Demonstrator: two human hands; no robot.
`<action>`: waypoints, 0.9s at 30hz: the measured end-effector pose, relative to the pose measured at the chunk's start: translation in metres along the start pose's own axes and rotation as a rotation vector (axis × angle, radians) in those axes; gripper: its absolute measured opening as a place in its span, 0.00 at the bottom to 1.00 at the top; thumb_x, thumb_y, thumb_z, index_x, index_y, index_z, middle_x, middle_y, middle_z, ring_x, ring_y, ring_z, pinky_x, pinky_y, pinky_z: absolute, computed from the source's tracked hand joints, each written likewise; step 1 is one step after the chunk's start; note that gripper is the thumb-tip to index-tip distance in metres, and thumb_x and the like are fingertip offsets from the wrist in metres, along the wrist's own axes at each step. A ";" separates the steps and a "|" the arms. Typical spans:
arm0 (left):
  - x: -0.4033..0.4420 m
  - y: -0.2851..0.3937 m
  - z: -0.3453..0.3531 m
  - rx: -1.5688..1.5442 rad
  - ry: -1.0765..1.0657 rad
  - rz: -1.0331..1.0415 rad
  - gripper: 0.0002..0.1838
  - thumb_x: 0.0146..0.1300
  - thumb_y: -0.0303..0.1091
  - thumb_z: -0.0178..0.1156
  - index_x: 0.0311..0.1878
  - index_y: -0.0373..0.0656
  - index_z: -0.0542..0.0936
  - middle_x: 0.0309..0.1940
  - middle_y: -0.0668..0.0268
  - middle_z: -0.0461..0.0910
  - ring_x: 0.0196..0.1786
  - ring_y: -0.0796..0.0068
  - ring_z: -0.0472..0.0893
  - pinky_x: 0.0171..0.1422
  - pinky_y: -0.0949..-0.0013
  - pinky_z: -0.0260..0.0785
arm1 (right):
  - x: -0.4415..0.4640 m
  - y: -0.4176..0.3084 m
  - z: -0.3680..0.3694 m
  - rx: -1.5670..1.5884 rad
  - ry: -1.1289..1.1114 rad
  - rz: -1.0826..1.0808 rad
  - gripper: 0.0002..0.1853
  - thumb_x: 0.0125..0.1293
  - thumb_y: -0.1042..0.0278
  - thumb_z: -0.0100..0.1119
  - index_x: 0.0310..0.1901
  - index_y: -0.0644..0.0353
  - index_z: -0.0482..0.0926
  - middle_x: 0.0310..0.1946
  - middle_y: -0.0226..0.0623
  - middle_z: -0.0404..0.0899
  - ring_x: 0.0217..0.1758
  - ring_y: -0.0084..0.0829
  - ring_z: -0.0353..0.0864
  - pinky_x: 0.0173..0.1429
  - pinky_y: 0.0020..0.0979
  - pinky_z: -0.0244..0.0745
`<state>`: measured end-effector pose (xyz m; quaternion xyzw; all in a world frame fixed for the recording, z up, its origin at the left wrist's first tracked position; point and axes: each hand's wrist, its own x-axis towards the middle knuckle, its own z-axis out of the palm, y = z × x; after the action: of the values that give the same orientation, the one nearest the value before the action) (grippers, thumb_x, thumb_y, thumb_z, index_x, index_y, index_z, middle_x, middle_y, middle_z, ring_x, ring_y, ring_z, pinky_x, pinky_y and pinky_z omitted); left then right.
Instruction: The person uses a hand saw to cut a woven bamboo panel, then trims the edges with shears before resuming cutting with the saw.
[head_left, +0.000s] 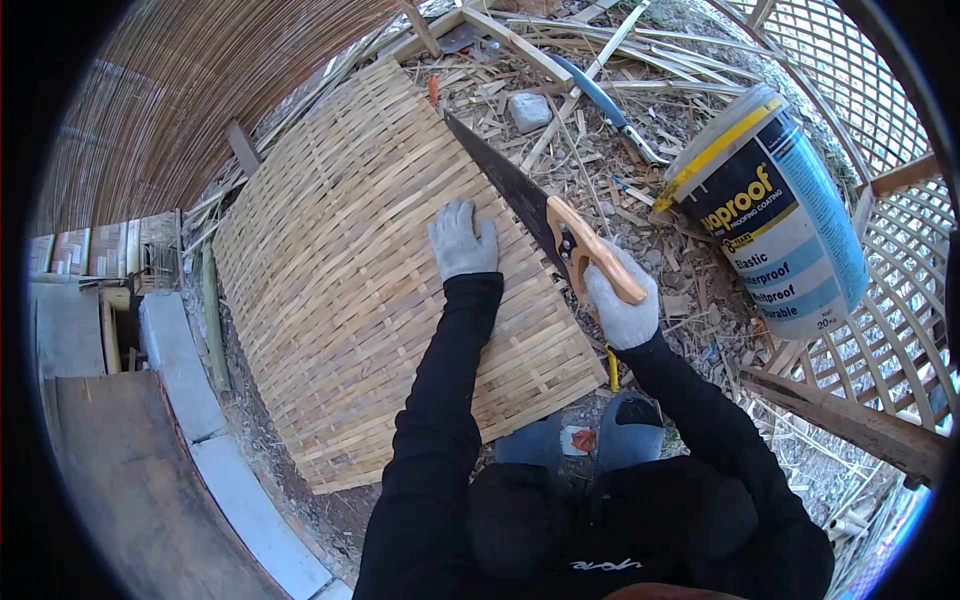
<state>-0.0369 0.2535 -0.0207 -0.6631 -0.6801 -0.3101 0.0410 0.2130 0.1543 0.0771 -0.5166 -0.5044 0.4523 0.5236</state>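
Note:
A woven bamboo panel (350, 260) lies in front of me, reaching from my shoes up to the back of the view. My left hand (462, 240), in a grey glove, rests flat on it with the fingers spread and nothing held. At the panel's right edge, my gloved right hand (622, 300) is wrapped round the wooden handle of a hand saw (508, 185). The saw's dark blade runs up and to the left along that edge.
A large coating bucket (785, 215) stands tilted at the right, before a bamboo lattice (890, 270). Behind the saw are a grey stone (529, 112), a blue-handled tool (595, 92), wooden sticks and chips. Pale blocks (250, 500) line the lower left.

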 end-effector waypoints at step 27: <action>0.002 0.001 0.000 0.013 -0.024 0.002 0.20 0.72 0.40 0.66 0.62 0.40 0.84 0.66 0.50 0.83 0.73 0.49 0.77 0.83 0.47 0.62 | 0.010 0.022 0.005 0.226 -0.061 0.310 0.17 0.77 0.68 0.63 0.62 0.67 0.85 0.35 0.27 0.85 0.33 0.17 0.80 0.37 0.26 0.76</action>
<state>-0.0364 0.2552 -0.0192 -0.6674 -0.6817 -0.2975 0.0374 0.2103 0.1664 0.0559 -0.5122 -0.3803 0.5967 0.4868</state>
